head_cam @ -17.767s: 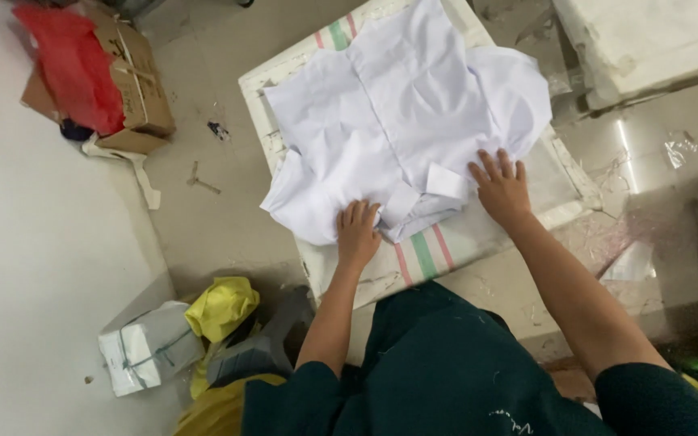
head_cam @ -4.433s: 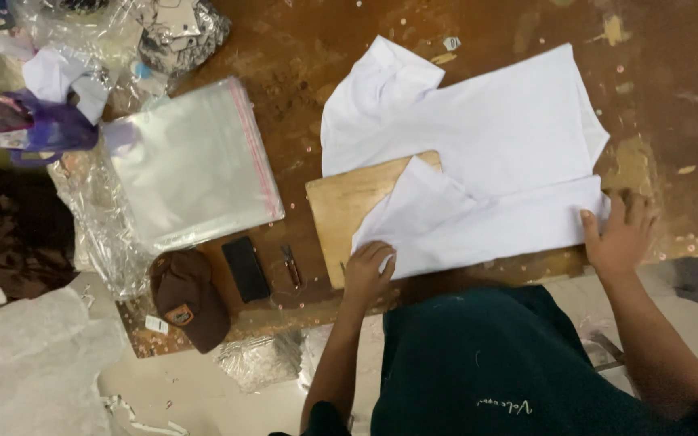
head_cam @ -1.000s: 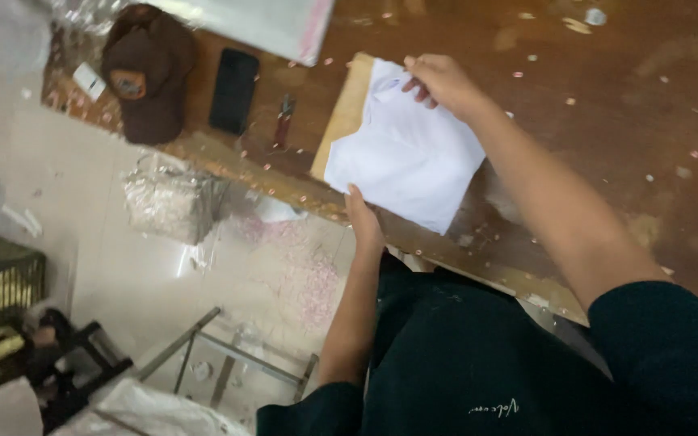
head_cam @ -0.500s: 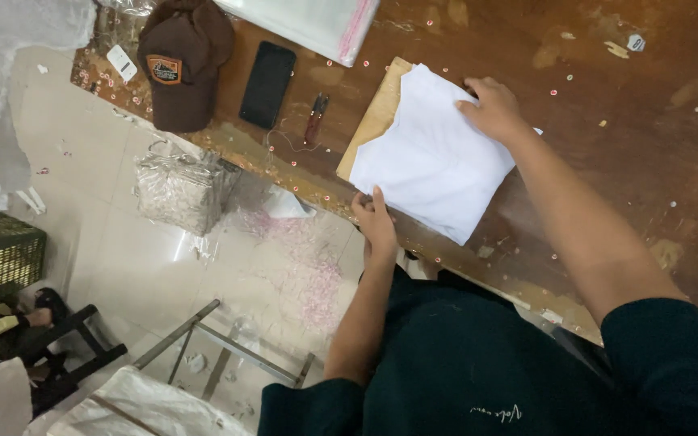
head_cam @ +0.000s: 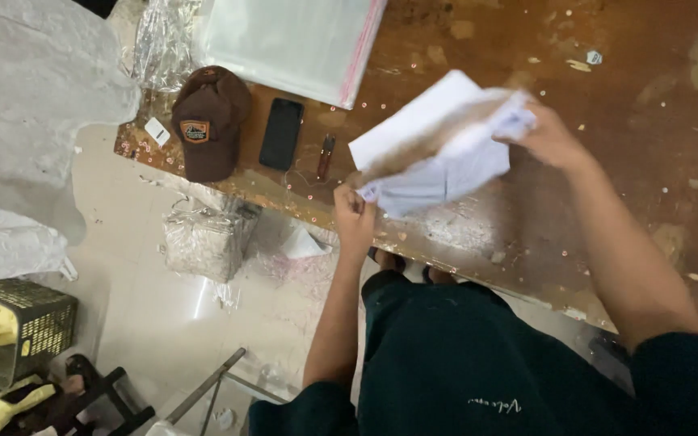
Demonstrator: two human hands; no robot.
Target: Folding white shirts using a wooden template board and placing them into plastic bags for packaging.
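A folded white garment point(head_cam: 446, 165) is lifted off the worn brown table point(head_cam: 607, 97), blurred with motion. A piece of brown board point(head_cam: 438, 133) shows inside its fold. My left hand point(head_cam: 354, 211) grips the garment's near left corner at the table's front edge. My right hand point(head_cam: 544, 136) holds its far right edge, higher over the table.
On the table's left lie a clear plastic bag with a red strip point(head_cam: 288, 40), a brown cap point(head_cam: 208, 117), a black phone point(head_cam: 281, 133) and a small dark red tube point(head_cam: 325, 155). Crumpled plastic point(head_cam: 203, 238) and a green crate point(head_cam: 22, 323) sit on the floor.
The folded garment, flat on the board half a second ago, is now raised off the table in both hands. The view has shifted right and up.
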